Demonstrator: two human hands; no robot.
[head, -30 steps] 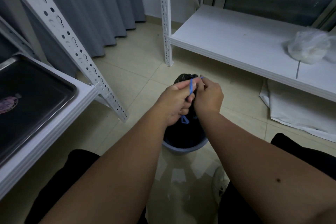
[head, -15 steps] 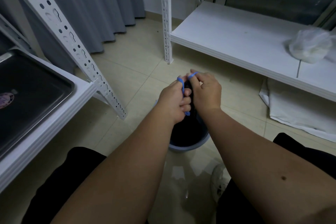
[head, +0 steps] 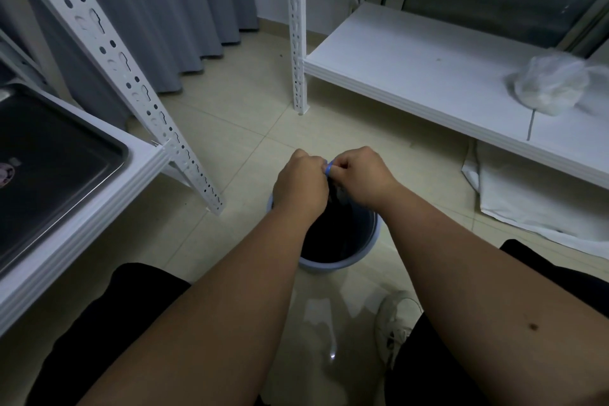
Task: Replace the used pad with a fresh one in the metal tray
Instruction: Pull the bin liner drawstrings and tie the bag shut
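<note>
A pale beige tiled floor (head: pixel 230 142) spreads under everything, with grey pleated curtains (head: pixel 164 10) hanging down to it at the back. To the right runs a long white low shelf board (head: pixel 412 76) carried by a white perforated metal upright (head: pixel 297 43), and on its right end lies a crumpled translucent plastic bag (head: pixel 550 86); a flat white sheet (head: pixel 543 194) lies on the floor beneath that shelf. To the left a second white shelf (head: pixel 82 208), braced by a slanted white perforated post (head: pixel 131 82), holds the dark rectangular metal tray (head: pixel 59 168), which sits at the frame's left edge with a small round pale mark on its bottom; whether any pad lies in it cannot be told. The person's dark-clad legs fill the lower corners, and a white lace-up shoe (head: pixel 395 326) shows near the right knee. Between the knees stands a round pale-blue plastic bin (head: pixel 372 241) lined with a black rubbish bag (head: pixel 333 234). Above the bin both forearms meet: the left hand (head: pixel 301 184) and the right hand (head: pixel 361 175) are clenched knuckle to knuckle, each pinching the thin blue drawstring (head: pixel 329 165) of the bag, of which only a short bit shows between the fingers.
</note>
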